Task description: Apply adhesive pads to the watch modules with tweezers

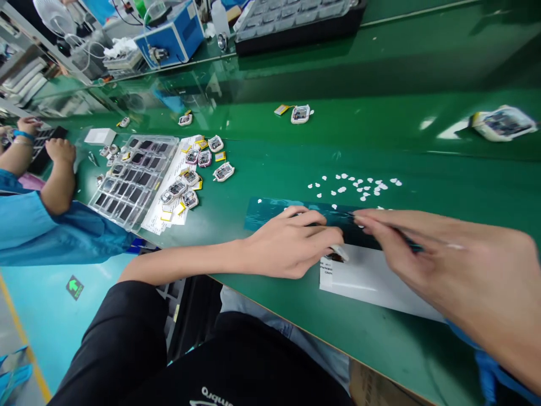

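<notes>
My left hand (291,243) is closed around a small white-cased device (339,252), most of it hidden under the fingers. Between the thumb and fingers of my right hand (435,254) is a pair of thin tweezers (403,228), pointing left over a dark teal strip (270,211). The tweezer tips are close to my left fingertips; whether they pinch anything is too small to tell. Beyond the strip, several little white tabbed pieces (359,183) lie scattered on the green bench. Under my hands, nearer to me, is a white sheet (372,276) with some print at its left end.
To the left, several open devices (190,177) with yellow-edged batteries lie on printed paper beside a clear compartment tray (131,180). More devices (301,114) sit on the conveyor-like green strip ahead. A co-worker's blue sleeve (71,228) reaches in at far left. A blue box (173,36) stands behind.
</notes>
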`<state>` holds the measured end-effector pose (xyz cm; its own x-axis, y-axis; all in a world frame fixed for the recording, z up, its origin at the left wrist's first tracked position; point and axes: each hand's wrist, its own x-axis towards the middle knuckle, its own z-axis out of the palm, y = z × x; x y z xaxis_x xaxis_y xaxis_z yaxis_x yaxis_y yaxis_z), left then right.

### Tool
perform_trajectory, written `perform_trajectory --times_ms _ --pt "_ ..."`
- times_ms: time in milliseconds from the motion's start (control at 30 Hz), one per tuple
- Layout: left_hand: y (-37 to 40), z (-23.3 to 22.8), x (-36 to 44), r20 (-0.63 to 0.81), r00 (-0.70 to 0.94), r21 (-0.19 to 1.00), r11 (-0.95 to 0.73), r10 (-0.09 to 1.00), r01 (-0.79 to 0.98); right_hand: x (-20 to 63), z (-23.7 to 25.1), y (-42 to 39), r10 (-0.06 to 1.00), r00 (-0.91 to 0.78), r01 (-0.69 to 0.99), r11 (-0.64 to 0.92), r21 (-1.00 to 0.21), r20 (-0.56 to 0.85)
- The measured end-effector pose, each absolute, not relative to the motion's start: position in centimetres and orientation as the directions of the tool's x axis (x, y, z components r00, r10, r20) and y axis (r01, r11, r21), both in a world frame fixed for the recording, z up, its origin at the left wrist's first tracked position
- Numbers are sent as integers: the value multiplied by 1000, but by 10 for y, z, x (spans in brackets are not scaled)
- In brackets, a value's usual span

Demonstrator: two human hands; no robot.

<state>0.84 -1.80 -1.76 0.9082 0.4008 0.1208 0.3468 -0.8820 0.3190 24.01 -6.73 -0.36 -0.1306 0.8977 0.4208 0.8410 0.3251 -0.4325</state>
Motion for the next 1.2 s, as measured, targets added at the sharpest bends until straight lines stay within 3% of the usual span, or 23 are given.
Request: perform_trajectory --times_ms 133,233,267,333,400,467,567,633,867,1200 --pt "-18 -20 6 213 922 314 -917 322 248 244 2 -68 848 -108 857 344 -384 518" --pt "-19 -20 1 389 893 483 -875 226 11 241 3 -71 834 -122 827 385 -410 537" --pt "-20 -19 -1 454 847 561 -827 276 -31 239 4 -73 827 -108 820 388 -421 551" --pt "-20 -17 -2 496 678 748 -663 542 -17 237 6 -78 823 -55 826 356 -437 565" --pt "-18 -14 -1 351 471 923 -385 810 -25 236 8 -83 832 -19 830 323 -455 555" --pt "-13 -13 0 84 390 993 -44 917 -111 237 9 -86 828 -60 823 357 -442 557" --pt "-6 -12 2 -220 467 912 350 856 -212 237 7 -87 787 -207 824 460 -330 581" --pt "-6 -12 3 -295 492 870 443 819 -216 237 4 -87 737 -291 814 526 -247 611" --pt "-20 -8 10 -182 377 929 285 908 -236 238 -7 -98 630 -437 740 658 -141 643" --pt "-26 0 10 -297 375 841 426 878 -334 216 5 -103 582 -576 692 721 -36 574"
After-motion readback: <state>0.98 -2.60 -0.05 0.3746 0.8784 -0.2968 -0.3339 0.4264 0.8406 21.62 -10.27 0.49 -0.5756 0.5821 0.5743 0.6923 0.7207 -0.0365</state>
